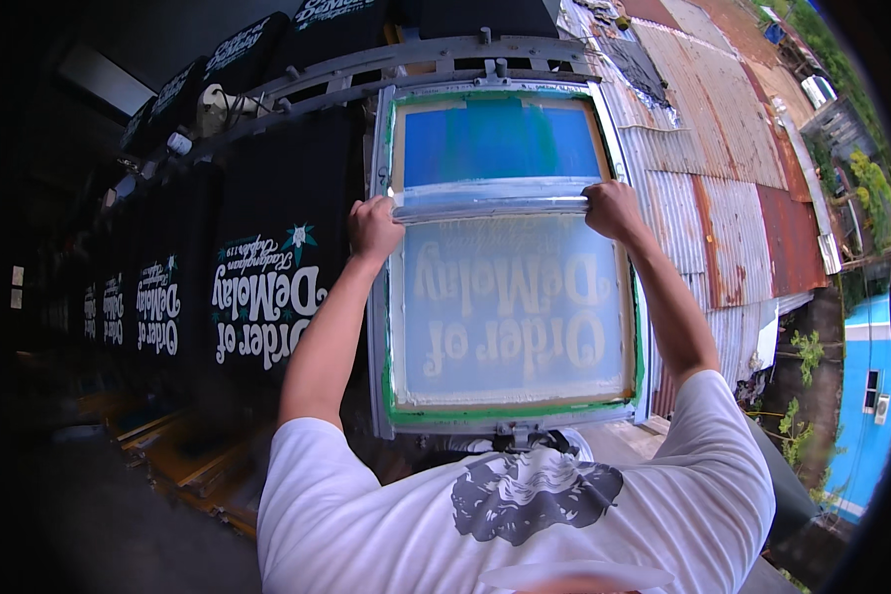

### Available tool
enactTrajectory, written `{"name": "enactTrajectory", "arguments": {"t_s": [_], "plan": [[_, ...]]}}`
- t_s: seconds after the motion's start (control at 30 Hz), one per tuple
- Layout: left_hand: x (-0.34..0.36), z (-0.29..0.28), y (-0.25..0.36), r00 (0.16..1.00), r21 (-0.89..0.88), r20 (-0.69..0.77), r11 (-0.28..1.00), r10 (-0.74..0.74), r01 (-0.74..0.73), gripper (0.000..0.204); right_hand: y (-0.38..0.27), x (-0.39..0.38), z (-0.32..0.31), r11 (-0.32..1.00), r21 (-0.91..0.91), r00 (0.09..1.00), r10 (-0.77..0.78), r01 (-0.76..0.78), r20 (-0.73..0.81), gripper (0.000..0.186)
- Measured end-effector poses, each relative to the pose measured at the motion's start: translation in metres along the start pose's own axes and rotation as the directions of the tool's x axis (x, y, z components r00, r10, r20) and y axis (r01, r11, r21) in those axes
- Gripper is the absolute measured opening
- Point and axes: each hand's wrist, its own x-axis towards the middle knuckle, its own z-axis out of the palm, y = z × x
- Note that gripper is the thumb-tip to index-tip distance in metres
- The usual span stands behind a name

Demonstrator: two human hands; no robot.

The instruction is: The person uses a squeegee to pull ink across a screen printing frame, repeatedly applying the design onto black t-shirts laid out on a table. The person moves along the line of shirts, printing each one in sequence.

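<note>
A long silvery squeegee (490, 205) lies crosswise over a screen-printing frame (378, 337). My left hand (374, 229) is closed around its left end, and my right hand (612, 209) grips the right end. Both arms reach forward. Beyond the squeegee the mesh (426, 139) looks deep blue with a greenish patch. On the near side it is coated pale whitish, with lettering showing upside down through it. Green tape and a tan border run along the frame's inner edges. The squeegee's lower edge, against the mesh, is hidden.
Black printed shirts (267, 267) with white lettering lie in a row to the left, with more at the far side. A metal rail (416, 57) with bolts crosses beyond the frame. Rusty corrugated roofing (733, 228) and a blue building (869, 396) show at right.
</note>
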Motion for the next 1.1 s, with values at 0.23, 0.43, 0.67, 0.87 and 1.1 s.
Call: {"name": "enactTrajectory", "arguments": {"t_s": [0.23,0.43,0.67,0.87,1.1], "plan": [[-0.153,-0.084,0.075,1.0,-0.037,-0.014,0.999,0.023,-0.024,0.018,-0.04,-0.17,-0.007,0.99,0.117,0.997,-0.08,0.08,-0.012,0.009],[-0.257,-0.153,0.128,1.0,-0.107,0.002,0.994,-0.014,0.015,0.023,-0.087,-0.3,-0.026,0.963,0.218,0.984,-0.14,0.16,-0.107,0.022],[-0.187,-0.127,0.11,0.998,-0.06,-0.014,0.997,0.055,-0.056,0.02,-0.052,-0.236,-0.031,0.986,0.138,0.995,-0.095,0.098,-0.028,0.013],[-0.029,-0.018,0.064,0.97,-0.04,-0.191,0.987,0.148,-0.158,0.018,0.021,-0.078,-0.017,0.999,0.009,0.986,-0.039,0.041,-0.161,0.014],[0.043,0.037,0.024,0.992,0.025,-0.113,0.998,0.059,-0.056,0.013,0.042,0.02,-0.016,1.0,0.026,0.997,0.012,-0.01,-0.073,0.024]]}}
